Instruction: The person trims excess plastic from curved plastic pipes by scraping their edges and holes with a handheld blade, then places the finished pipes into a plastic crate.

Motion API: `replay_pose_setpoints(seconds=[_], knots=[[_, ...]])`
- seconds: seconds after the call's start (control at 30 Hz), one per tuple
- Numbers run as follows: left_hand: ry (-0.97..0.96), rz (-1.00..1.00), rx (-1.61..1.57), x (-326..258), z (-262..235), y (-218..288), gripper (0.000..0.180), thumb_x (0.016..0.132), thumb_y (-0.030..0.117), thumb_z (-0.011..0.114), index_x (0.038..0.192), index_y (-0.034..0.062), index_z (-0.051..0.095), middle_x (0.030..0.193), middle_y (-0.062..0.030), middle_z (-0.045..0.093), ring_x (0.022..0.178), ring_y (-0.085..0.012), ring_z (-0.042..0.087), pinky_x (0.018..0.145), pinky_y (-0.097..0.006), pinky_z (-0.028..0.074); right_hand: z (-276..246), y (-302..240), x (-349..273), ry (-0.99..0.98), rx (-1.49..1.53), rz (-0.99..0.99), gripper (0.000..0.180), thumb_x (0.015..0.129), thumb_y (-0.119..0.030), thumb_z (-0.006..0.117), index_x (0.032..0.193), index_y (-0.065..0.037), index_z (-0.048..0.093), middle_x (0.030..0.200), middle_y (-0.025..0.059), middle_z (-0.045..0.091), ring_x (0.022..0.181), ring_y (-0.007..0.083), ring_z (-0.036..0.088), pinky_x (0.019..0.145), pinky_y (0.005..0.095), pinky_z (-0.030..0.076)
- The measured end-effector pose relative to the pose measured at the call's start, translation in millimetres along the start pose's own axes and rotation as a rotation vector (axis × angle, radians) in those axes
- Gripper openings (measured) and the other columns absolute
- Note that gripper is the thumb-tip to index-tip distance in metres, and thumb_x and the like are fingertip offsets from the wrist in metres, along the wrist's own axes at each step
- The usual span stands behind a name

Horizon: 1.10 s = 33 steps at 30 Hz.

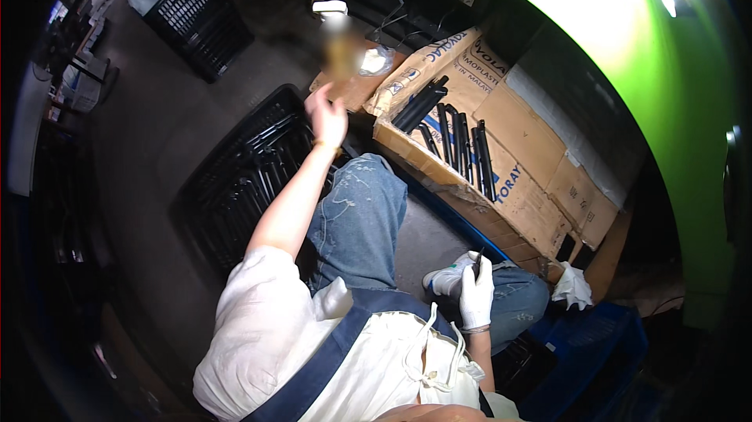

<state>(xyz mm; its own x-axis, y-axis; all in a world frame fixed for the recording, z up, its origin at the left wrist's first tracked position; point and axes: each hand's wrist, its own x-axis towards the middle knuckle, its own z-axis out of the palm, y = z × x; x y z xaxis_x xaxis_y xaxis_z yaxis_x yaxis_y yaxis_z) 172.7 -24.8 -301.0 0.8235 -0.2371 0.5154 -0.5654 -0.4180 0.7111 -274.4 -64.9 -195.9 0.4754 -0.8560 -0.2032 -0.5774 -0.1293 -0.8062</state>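
My bare left hand (327, 118) reaches forward over the far corner of a black plastic crate (205, 179), beside a brown board (352, 91). Its fingers look loosely apart, with nothing visible between them. Several dark, glossy long parts (270, 171) lie in that crate. Near my right knee, my right hand (475, 297), in a white glove, is closed round a slim dark object (479, 259); only its tip shows, so its kind is unclear. Several black tube-like parts (462, 144) rest on a flattened cardboard carton (540, 179) to the right.
A clear wrapped item (374, 60) and a blurred yellowish thing (342, 54) stand on the board. Another black crate (188, 19) sits far left. On the right are a crumpled white glove or cloth (573, 286), a blue crate (603, 351) and a bright green panel (627, 54).
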Motion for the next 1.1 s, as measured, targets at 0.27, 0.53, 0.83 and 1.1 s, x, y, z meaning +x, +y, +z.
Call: replay_pose_setpoints(seconds=[0.27, 0.53, 0.83, 1.1], knots=[[-1.340, 0.506, 0.602, -30, 154, 134, 0.027, 0.089, 0.019, 0.056, 0.110, 0.0130, 0.071, 0.120, -0.0110, 0.066, 0.117, -0.0290, 0.059, 0.096, -0.043, 0.045, -8, 6, -7, -0.026, 0.303, 0.163, 0.027, 0.100, -0.012, 0.045, 0.121, 0.000, 0.057, 0.073, 0.0010, 0.054, 0.053, 0.0056, 0.044, 0.049, 0.0230, 0.038], [-1.541, 0.697, 0.877, -80, 203, 133, 0.046, 0.090, 0.023, 0.062, 0.136, 0.0203, 0.057, 0.149, -0.0060, 0.044, 0.142, -0.0276, 0.034, 0.110, -0.051, 0.029, -25, 26, -21, 0.040, 0.364, 0.325, 0.026, 0.098, -0.010, 0.046, 0.120, 0.000, 0.055, 0.073, -0.0028, 0.051, 0.053, 0.0031, 0.042, 0.047, 0.0206, 0.036], [-1.395, 0.762, 0.493, -45, 175, 135, 0.039, 0.087, 0.017, 0.064, 0.126, 0.0156, 0.059, 0.124, -0.0090, 0.062, 0.117, -0.0306, 0.059, 0.096, -0.041, 0.047, -23, 42, -2, 0.016, 0.172, 0.093, 0.026, 0.097, -0.011, 0.048, 0.118, 0.002, 0.058, 0.091, 0.0045, 0.062, 0.074, 0.0104, 0.057, 0.068, 0.0241, 0.047], [-0.846, 1.154, -0.087, -26, 53, 205, 0.024, 0.080, 0.014, 0.063, 0.104, 0.0127, 0.063, 0.098, -0.0070, 0.060, 0.102, -0.0257, 0.060, 0.100, -0.041, 0.044, -39, -17, 46, 0.361, -0.017, -0.196, 0.047, 0.088, -0.012, 0.067, 0.130, 0.002, 0.053, 0.117, 0.0167, 0.057, 0.108, 0.0277, 0.058, 0.090, 0.0339, 0.048]])
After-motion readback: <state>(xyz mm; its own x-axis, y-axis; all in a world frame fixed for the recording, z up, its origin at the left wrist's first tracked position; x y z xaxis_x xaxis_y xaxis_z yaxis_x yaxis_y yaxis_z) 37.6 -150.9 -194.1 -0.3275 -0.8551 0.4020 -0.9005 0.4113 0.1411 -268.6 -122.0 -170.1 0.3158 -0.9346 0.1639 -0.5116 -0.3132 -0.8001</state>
